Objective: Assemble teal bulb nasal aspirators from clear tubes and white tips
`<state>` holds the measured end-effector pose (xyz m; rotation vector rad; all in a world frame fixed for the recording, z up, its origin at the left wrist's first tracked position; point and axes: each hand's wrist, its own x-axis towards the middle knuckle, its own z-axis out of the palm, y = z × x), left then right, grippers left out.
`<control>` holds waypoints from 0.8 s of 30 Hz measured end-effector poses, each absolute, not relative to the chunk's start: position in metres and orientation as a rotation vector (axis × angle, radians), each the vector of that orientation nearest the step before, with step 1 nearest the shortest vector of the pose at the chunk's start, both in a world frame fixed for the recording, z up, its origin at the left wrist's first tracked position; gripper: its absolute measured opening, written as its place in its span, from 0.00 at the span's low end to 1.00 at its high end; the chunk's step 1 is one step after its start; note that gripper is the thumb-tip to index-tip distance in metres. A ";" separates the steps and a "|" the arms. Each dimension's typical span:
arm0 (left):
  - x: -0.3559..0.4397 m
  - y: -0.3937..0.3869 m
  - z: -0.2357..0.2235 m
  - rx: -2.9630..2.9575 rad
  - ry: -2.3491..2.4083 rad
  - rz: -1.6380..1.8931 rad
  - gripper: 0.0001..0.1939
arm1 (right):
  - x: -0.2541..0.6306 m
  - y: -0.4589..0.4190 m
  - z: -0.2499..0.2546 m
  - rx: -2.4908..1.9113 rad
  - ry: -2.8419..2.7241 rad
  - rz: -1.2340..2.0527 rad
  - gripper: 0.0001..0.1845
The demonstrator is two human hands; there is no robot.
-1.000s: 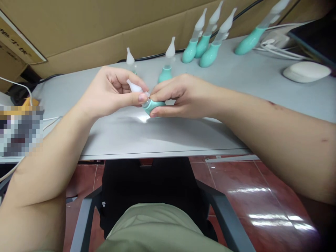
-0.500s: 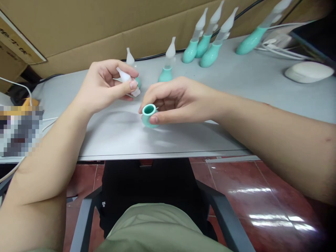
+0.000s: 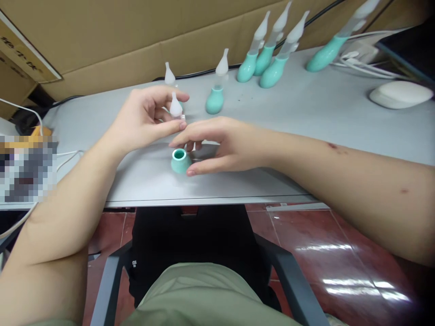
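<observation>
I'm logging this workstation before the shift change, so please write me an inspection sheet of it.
Surface: grey desk, a few small dark specks
Job's things: open green bulb upright, mouth up; white-tipped nozzle apart from it; six tipped bulbs farther back, one partly behind the left hand
Clutter: white mouse-shaped object at right
Grippers: left hand at the nozzle, grip unclear; right hand open beside the open bulb, contact unclear
Cables: black cable along the cardboard; white cables at right
Surroundings: cardboard behind, red tiled floor below
</observation>
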<state>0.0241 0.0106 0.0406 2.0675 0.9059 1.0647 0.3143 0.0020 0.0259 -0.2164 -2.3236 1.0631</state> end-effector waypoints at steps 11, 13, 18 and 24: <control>0.040 0.003 0.039 2.185 0.907 1.001 0.16 | 0.310 0.009 0.034 -0.471 -1.922 0.917 0.20; 0.043 -0.002 0.042 2.178 0.942 0.987 0.19 | 0.307 0.014 0.029 -0.432 -1.956 0.844 0.12; 0.045 -0.013 0.050 2.087 0.980 0.955 0.13 | 0.308 0.021 0.023 -0.371 -1.942 0.780 0.09; 0.047 -0.016 0.056 1.988 0.994 0.953 0.14 | 0.309 0.025 0.026 -0.379 -1.920 0.807 0.06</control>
